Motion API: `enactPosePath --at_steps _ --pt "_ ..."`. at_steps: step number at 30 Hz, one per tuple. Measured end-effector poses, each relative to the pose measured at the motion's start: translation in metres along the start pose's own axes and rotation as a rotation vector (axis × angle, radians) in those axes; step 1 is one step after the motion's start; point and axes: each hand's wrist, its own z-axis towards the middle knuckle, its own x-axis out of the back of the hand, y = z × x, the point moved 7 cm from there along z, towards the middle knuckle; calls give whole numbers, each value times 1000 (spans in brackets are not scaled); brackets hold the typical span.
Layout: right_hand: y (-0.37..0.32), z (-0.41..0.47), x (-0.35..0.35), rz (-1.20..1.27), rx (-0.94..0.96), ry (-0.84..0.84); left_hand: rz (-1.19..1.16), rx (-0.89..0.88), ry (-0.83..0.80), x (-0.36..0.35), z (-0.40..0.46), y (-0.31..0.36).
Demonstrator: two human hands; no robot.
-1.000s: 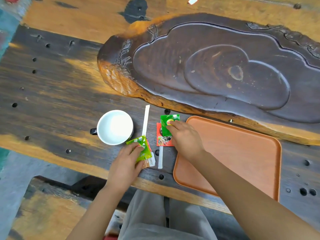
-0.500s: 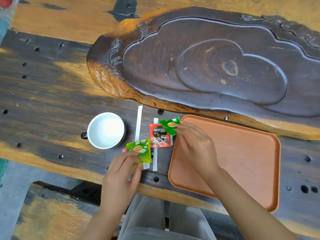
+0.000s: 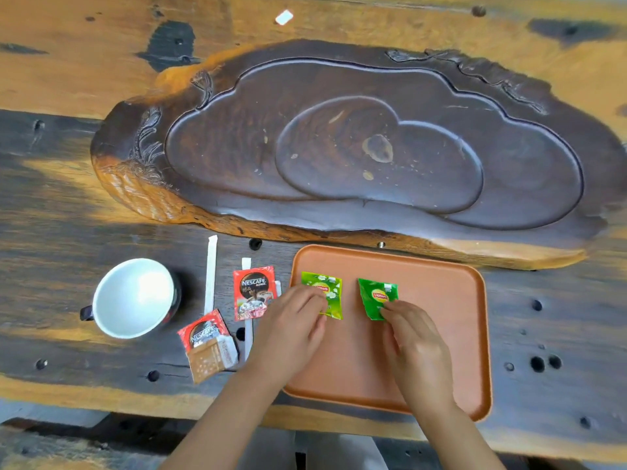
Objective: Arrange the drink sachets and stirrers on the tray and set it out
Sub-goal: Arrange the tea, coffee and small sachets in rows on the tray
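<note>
An orange tray (image 3: 451, 320) lies on the wooden table. Two green tea sachets rest flat on its left part: a light green sachet (image 3: 327, 290) under the fingers of my left hand (image 3: 291, 330), and a darker green sachet (image 3: 376, 296) pinched at its lower edge by my right hand (image 3: 414, 347). Left of the tray, a red coffee sachet (image 3: 253, 291) covers one paper-wrapped stirrer (image 3: 248, 334). A second wrapped stirrer (image 3: 210, 273) lies further left. Another red coffee sachet (image 3: 203, 330) sits with a brown sachet (image 3: 210, 362).
A white cup (image 3: 134, 296) stands at the left. A large dark carved wooden tea board (image 3: 356, 157) fills the table behind the tray. The table's front edge (image 3: 101, 401) runs just below the sachets. Small holes dot the tabletop.
Both hands carried their green sachets right, from the table onto the tray, and laid them flat. The red and brown sachets formerly under my left hand now lie uncovered.
</note>
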Motion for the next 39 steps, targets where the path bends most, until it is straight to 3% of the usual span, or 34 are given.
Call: enactPosePath --at_steps 11,39 --pt "2 -12 -34 -129 -66 -279 203 42 -285 -44 -22 1" --pt "15 17 -36 -183 -114 -249 246 5 -273 -43 17 -10"
